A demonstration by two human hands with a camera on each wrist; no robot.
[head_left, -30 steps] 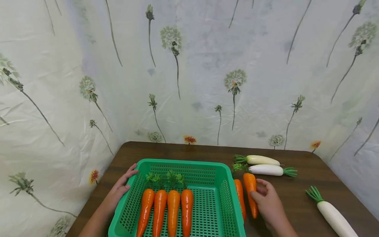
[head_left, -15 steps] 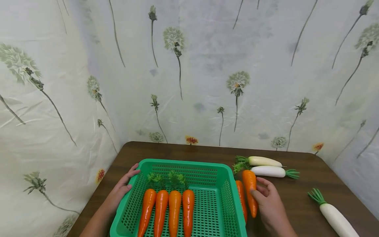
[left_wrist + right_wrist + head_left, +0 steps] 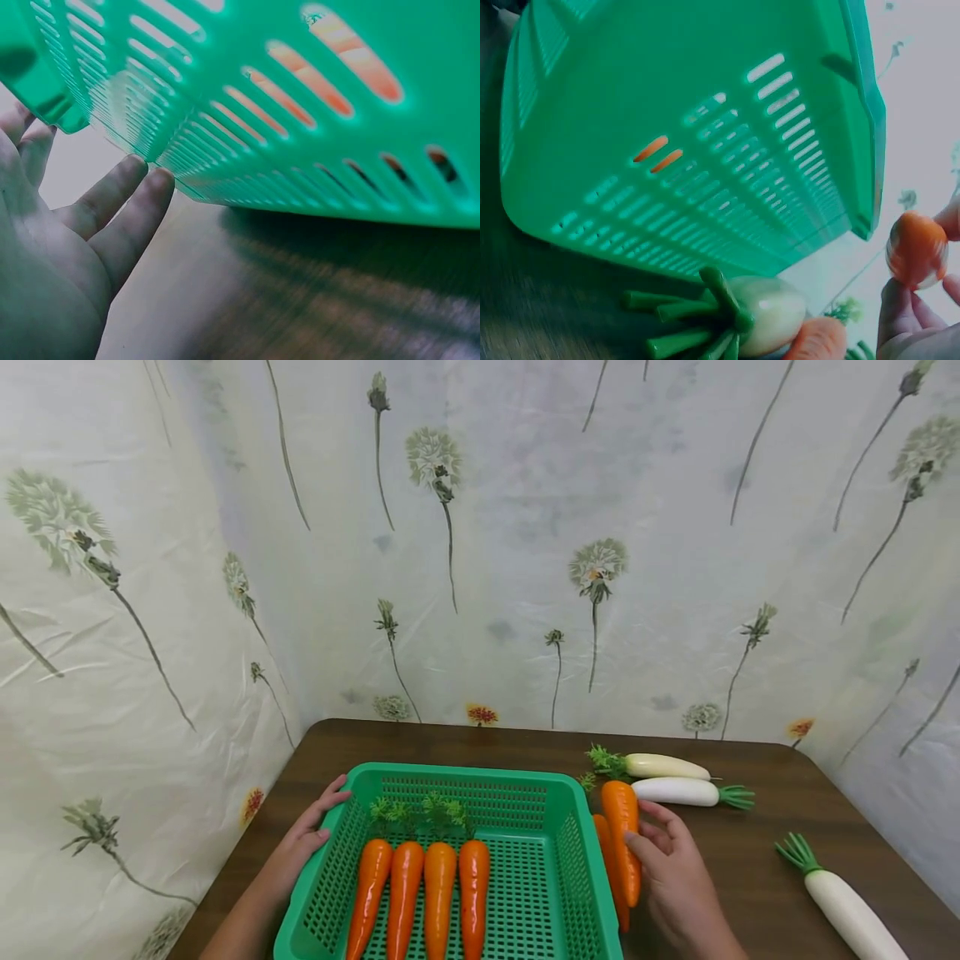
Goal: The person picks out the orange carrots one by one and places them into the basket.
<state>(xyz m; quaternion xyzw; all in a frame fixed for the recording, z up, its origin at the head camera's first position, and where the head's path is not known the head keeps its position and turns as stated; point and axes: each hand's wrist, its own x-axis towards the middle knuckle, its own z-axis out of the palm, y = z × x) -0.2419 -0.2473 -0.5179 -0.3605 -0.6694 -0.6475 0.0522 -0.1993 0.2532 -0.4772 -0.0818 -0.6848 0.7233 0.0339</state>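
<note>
In the head view a green plastic basket [image 3: 457,769] stands at the table's front, several orange carrots [image 3: 473,889] lined up inside with leafy tops away from me. My left hand [image 3: 302,837] rests on its left rim; the left wrist view shows straight fingers [image 3: 124,225] against the slotted outer wall. Just beyond the right rim, my right hand [image 3: 675,870] pinches a carrot [image 3: 620,822] between thumb and fingers. This carrot overlaps another carrot [image 3: 617,881] beside the basket. From the right wrist, the pinched carrot [image 3: 916,253] appears end-on, higher than the basket's base.
Behind the right hand, a cream radish [image 3: 667,766] and a white radish [image 3: 677,791] lie side by side on the brown table [image 3: 525,737]. A bigger white radish [image 3: 858,914] lies at the far right. Flower-patterned sheeting [image 3: 510,568] hangs behind the table.
The right hand has brought its carrot up and leftward, closer to the basket's right rim and over the carrot beside it. The left hand stays at the left rim.
</note>
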